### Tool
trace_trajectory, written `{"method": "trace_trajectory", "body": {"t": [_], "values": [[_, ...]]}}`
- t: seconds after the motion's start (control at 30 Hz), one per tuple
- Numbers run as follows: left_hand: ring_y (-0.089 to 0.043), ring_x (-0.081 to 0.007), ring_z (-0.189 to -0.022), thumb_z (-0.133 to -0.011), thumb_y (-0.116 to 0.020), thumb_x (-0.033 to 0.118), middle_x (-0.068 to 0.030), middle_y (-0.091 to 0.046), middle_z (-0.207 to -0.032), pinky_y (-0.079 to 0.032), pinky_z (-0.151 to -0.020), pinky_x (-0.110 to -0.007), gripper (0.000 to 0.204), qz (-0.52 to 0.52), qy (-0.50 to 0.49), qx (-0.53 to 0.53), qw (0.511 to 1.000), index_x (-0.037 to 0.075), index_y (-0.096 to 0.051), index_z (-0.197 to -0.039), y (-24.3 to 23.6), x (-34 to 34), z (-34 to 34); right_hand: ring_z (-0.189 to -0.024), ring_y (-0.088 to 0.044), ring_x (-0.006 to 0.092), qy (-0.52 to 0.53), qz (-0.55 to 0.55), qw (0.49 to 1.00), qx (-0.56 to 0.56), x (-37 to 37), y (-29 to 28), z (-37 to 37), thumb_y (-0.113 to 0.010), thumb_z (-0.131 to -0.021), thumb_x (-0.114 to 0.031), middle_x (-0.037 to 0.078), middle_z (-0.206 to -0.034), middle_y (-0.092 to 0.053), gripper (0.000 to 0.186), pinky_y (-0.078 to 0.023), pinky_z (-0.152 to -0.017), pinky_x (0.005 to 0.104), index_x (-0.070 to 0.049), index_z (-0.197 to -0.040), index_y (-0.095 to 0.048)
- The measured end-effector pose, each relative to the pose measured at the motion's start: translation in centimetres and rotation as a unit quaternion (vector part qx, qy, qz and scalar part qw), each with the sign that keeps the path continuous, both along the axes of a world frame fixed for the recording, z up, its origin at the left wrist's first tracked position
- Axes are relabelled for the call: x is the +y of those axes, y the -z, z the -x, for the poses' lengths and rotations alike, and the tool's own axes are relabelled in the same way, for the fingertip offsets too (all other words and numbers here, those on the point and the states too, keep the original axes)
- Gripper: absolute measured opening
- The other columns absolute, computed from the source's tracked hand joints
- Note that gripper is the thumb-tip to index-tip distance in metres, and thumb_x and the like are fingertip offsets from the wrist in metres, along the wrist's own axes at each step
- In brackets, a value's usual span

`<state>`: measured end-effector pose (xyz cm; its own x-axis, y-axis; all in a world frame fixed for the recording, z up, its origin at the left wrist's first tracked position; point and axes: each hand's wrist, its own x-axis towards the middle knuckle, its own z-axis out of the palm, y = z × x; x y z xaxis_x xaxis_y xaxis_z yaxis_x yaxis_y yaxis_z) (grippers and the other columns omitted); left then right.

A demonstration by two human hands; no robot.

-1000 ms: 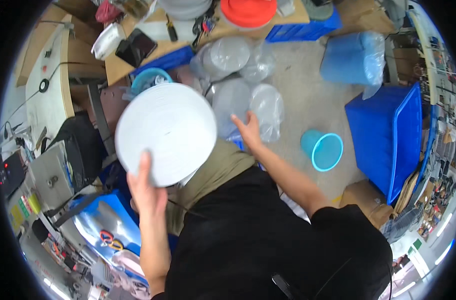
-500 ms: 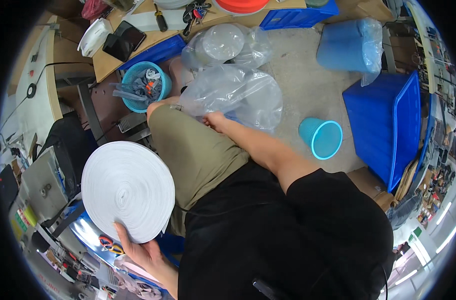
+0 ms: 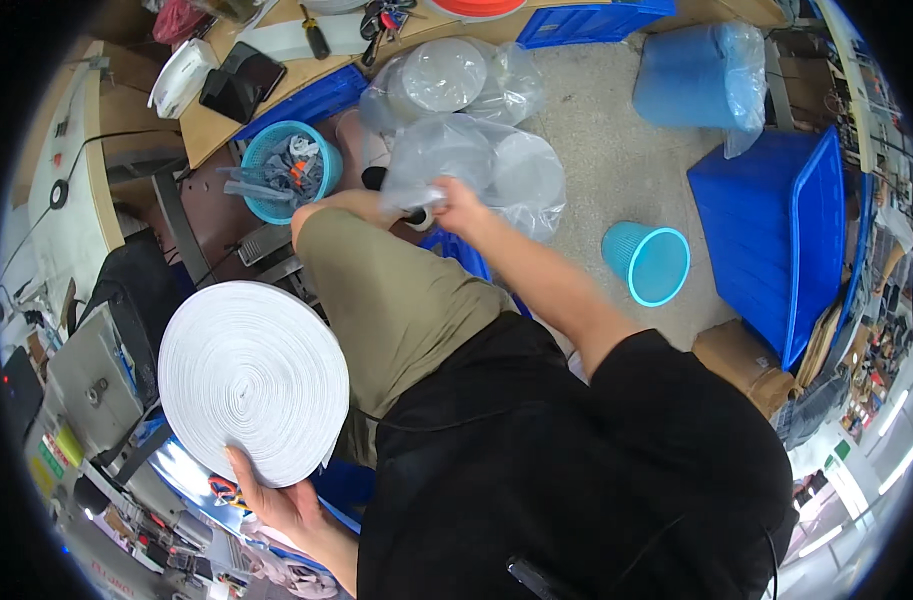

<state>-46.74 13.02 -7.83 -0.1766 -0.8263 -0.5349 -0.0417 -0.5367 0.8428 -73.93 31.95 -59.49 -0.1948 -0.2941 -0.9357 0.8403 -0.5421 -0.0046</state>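
My left hand (image 3: 284,500) grips the lower rim of a wide flat coil of white webbing tape (image 3: 251,375), thumb on the near face and fingers behind. The coil is held up to the left of my lap, its face toward me. Beyond my knee, my right hand (image 3: 458,205) is closed on the edge of a clear plastic bag (image 3: 446,150), which is slightly blurred. Next to that edge, on the floor, lies another round white coil wrapped in clear plastic (image 3: 528,180). Farther off sits one more bagged white coil (image 3: 444,75).
A turquoise basket (image 3: 333,180) of scraps stands under the wooden table (image 3: 201,130). On the right are an empty turquoise basket (image 3: 659,266), a large blue bin (image 3: 766,240) and a blue plastic-wrapped bundle (image 3: 686,80). Scissors (image 3: 226,490) lie beside the left hand.
My right hand has risen up and slightly to the right, pulling the clear bag's edge with it. The white coil in my left hand stays nearly where it was.
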Motion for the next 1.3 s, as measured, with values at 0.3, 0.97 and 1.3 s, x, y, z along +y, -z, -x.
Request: {"method": "trace_trajectory", "body": {"t": [0.3, 0.97, 1.3], "values": [[-0.062, -0.0277, -0.125, -0.096, -0.076, 0.027, -0.0154, -0.061, -0.142, -0.056, -0.103, -0.046, 0.065, 0.003, -0.021, 0.018, 1.000, 0.000, -0.048, -0.149, 0.5, -0.4, 1.2, -0.074, -0.064, 0.0258, -0.075, -0.330, 0.902, 0.267, 24.5, -22.1, 8.8, -0.065, -0.086, -0.012, 0.010, -0.090, -0.068, 0.015, -0.052, -0.067, 0.0400, -0.001, -0.096, -0.070], [-0.061, -0.0280, -0.128, -0.095, -0.077, 0.030, -0.0142, -0.059, -0.145, -0.052, -0.107, -0.045, 0.069, 0.022, -0.055, -0.045, 0.997, 0.001, -0.049, -0.150, -1.4, 1.4, 0.4, -0.061, -0.045, 0.0185, 0.311, -0.269, 0.865, 0.288, 26.7, -26.3, 34.1, -0.041, -0.094, 0.000, 0.011, -0.087, -0.062, 0.017, -0.026, -0.047, 0.0341, -0.007, -0.090, -0.056], [-0.061, -0.0265, -0.128, -0.098, -0.074, 0.027, -0.0150, -0.061, -0.142, -0.051, -0.108, -0.044, 0.061, 0.027, -0.060, -0.022, 0.998, -0.004, -0.052, -0.146, -1.7, 3.0, 0.5, -0.066, -0.047, 0.0169, 0.246, -0.210, 0.932, 0.164, 29.1, -12.7, 39.0, -0.039, -0.093, -0.008, 0.007, -0.095, -0.059, 0.027, -0.031, -0.047, 0.0305, -0.008, -0.108, -0.062]]}}
